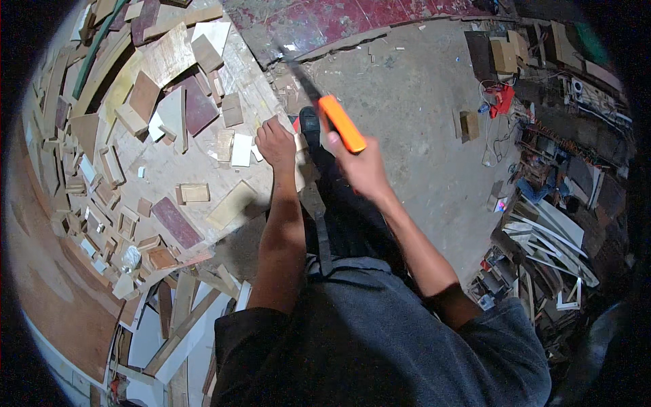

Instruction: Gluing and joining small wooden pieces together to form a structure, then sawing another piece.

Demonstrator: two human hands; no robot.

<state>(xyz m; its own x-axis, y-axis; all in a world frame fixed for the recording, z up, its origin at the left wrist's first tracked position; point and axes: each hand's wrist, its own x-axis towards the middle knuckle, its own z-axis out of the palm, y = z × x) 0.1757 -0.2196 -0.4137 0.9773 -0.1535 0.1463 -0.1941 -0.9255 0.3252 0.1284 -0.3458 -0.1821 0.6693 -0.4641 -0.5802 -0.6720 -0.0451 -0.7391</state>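
My right hand (pixel 359 163) is closed around the orange handle of a hand saw (pixel 344 125). Its long dark blade slants away to the far left and looks blurred; I cannot make out its teeth. At the right edge of the worktable (pixel 254 173), my left hand (pixel 277 144) presses down with bent fingers. A small pale piece of wood (pixel 299 141) shows beside it at the edge, mostly hidden under the hand. Next to my left fingers lies a white block (pixel 241 150). The saw blade is apart from the hand, beyond it.
Wood offcuts, including a maroon board (pixel 176 222), cover the table's left side. Scrap planks (pixel 183 325) lean below it. My shoe (pixel 309 121) stands on the concrete floor (pixel 420 136) by the table. At right are a cardboard box (pixel 469 126), cables and a strip pile (pixel 553 237).
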